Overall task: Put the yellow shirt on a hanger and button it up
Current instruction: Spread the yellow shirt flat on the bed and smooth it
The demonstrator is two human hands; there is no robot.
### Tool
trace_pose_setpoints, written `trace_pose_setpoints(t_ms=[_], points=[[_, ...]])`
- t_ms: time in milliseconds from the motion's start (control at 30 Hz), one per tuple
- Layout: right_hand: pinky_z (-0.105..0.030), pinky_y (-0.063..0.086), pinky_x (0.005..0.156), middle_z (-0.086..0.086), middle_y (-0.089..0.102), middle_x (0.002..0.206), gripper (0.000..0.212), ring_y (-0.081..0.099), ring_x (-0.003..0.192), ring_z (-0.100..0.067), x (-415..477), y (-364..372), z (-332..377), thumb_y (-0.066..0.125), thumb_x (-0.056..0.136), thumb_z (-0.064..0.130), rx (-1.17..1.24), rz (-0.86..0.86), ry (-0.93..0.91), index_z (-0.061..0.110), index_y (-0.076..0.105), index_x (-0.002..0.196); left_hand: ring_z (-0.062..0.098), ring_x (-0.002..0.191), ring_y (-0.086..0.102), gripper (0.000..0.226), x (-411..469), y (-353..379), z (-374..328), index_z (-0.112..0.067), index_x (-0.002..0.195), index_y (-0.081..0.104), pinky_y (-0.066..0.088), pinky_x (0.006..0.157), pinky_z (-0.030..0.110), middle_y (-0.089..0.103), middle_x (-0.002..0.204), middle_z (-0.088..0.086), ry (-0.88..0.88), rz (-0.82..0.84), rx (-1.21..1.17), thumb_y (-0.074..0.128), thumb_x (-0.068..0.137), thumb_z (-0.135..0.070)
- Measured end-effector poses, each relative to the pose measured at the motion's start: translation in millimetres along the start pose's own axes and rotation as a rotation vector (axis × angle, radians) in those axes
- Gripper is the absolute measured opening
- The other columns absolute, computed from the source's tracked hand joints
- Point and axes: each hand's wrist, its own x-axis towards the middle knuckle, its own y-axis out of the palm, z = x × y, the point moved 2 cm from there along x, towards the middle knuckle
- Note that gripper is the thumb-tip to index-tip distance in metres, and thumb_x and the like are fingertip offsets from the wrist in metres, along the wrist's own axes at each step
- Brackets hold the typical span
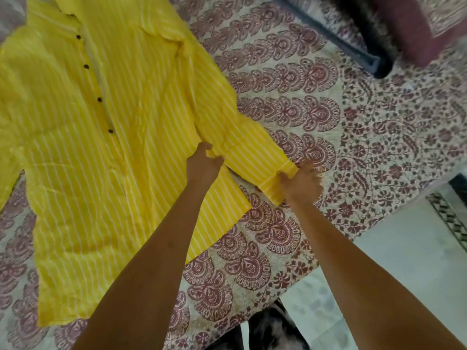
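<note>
Yellow shirt with thin white stripes is lying flat, front up, spread across a bed covered by a patterned maroon-and-cream bedspread. Dark buttons are running down the placket, which is lying closed along the buttons and splitting open below the lowest one. One sleeve is stretching out from the body toward the bed edge, cuff end nearest the person.

Left hand is pinching the sleeve fabric where it meets the shirt's side, fingers closed on a small fold. Right hand is gripping the cuff at its end, fingers curled around the edge, thumb on top. So the sleeve is lying between the two hands, both touching it; the rest of the shirt is lying to the left of them and further away.

Pale tiled floor is showing beside the bed at lower right. A dark maroon cushion is sitting at upper right, well apart from the shirt.
</note>
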Motion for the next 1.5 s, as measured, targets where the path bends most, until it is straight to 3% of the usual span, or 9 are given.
trace_pose_setpoints(t_ms=[100, 200, 367, 533, 700, 800, 900, 1100, 1500], points=[[-0.038, 0.042, 0.079, -0.016, 0.063, 0.097, 0.029, 0.054, 0.098, -0.034, 10.5, -2.7, 2.9, 0.053, 0.088, 0.028, 0.199, -0.047, -0.176, 0.003, 0.054, 0.103, 0.034, 0.096, 0.063, 0.05, 16.4, 10.9, -10.5, -0.015, 0.127, 0.044, 0.048, 0.077, 0.037, 0.068, 0.1, 0.022, -0.035, -0.04, 0.081, 0.064, 0.084, -0.031], [-0.036, 0.04, 0.06, 0.002, 0.05, 0.07, 0.011, 0.05, 0.071, -0.023, 18.5, -26.4, 1.7, 0.053, 0.091, 0.02, 0.814, -0.13, -0.174, 0.012, 0.046, 0.088, 0.034, 0.09, 0.063, 0.045, 22.3, 17.2, -24.8, -0.015, 0.125, 0.049, 0.045, 0.068, 0.033, 0.066, 0.104, 0.019, -0.021, -0.046, 0.135, 0.064, 0.083, -0.02], [-0.041, 0.049, 0.093, -0.012, 0.059, 0.111, 0.03, 0.058, 0.104, -0.029, 64.4, -76.6, -13.0, 0.056, 0.09, 0.017, 1.338, -0.359, 0.199, 0.004, 0.05, 0.117, 0.029, 0.102, 0.06, 0.039, 25.7, 34.3, -49.7, -0.013, 0.123, 0.056, 0.042, 0.076, 0.027, 0.059, 0.125, 0.012, 0.099, 0.065, 0.243, 0.061, 0.084, -0.012], [-0.029, 0.042, 0.083, -0.01, 0.057, 0.108, 0.023, 0.052, 0.098, -0.019, 109.9, -94.8, -40.6, 0.051, 0.093, 0.025, 1.122, -0.479, 0.269, 0.012, 0.051, 0.112, 0.03, 0.103, 0.059, 0.033, 30.1, 46.4, -65.1, -0.012, 0.12, 0.058, 0.044, 0.087, 0.033, 0.062, 0.119, 0.013, 0.148, 0.105, 0.252, 0.057, 0.087, -0.016], [-0.035, 0.05, 0.087, -0.013, 0.063, 0.112, 0.044, 0.06, 0.098, -0.026, 106.4, -70.7, -44.1, 0.064, 0.084, 0.025, 0.843, -0.122, 0.143, 0.0, 0.054, 0.119, 0.031, 0.1, 0.06, 0.026, 34.1, 44.9, -62.6, -0.013, 0.112, 0.062, 0.049, 0.088, 0.039, 0.065, 0.109, 0.014, 0.147, 0.099, 0.19, 0.057, 0.086, -0.015], [-0.029, 0.046, 0.079, -0.006, 0.06, 0.103, 0.037, 0.056, 0.091, -0.019, 98.0, -69.1, -49.0, 0.058, 0.088, 0.017, 0.89, -0.235, 0.246, 0.0, 0.054, 0.121, 0.03, 0.099, 0.06, 0.024, 35.8, 39.7, -56.4, -0.012, 0.109, 0.063, 0.048, 0.087, 0.038, 0.065, 0.105, 0.015, 0.14, 0.084, 0.157, 0.061, 0.086, -0.016], [-0.04, 0.046, 0.097, -0.011, 0.058, 0.124, 0.045, 0.056, 0.111, -0.027, 100.9, -79.5, -49.6, 0.053, 0.091, 0.026, 0.95, -0.361, 0.311, 0.004, 0.046, 0.13, 0.032, 0.094, 0.06, 0.023, 38.7, 31.1, -49.3, -0.01, 0.108, 0.063, 0.048, 0.083, 0.038, 0.065, 0.1, 0.016, 0.142, 0.054, 0.152, 0.057, 0.086, -0.012], [-0.047, 0.039, 0.099, -0.016, 0.046, 0.135, 0.053, 0.046, 0.122, -0.033, 96.0, -89.3, -31.5, 0.051, 0.091, 0.031, 0.515, -0.417, 0.28, 0.009, 0.036, 0.136, 0.026, 0.096, 0.059, 0.022, 36.5, 5.7, -38.2, -0.01, 0.105, 0.065, 0.046, 0.086, 0.032, 0.065, 0.105, 0.013, 0.151, -0.002, 0.146, 0.053, 0.087, -0.008], [-0.049, 0.04, 0.091, -0.021, 0.052, 0.127, 0.041, 0.047, 0.117, -0.04, -10.1, -50.3, 152.8, 0.052, 0.09, 0.018, 0.574, -0.341, -0.281, 0.004, 0.046, 0.128, 0.018, 0.083, 0.06, 0.017, 53.5, -165.0, -5.1, -0.017, 0.1, 0.066, 0.043, 0.072, 0.024, 0.06, 0.088, -0.002, 0.12, -0.315, 0.032, 0.058, 0.085, -0.014]])
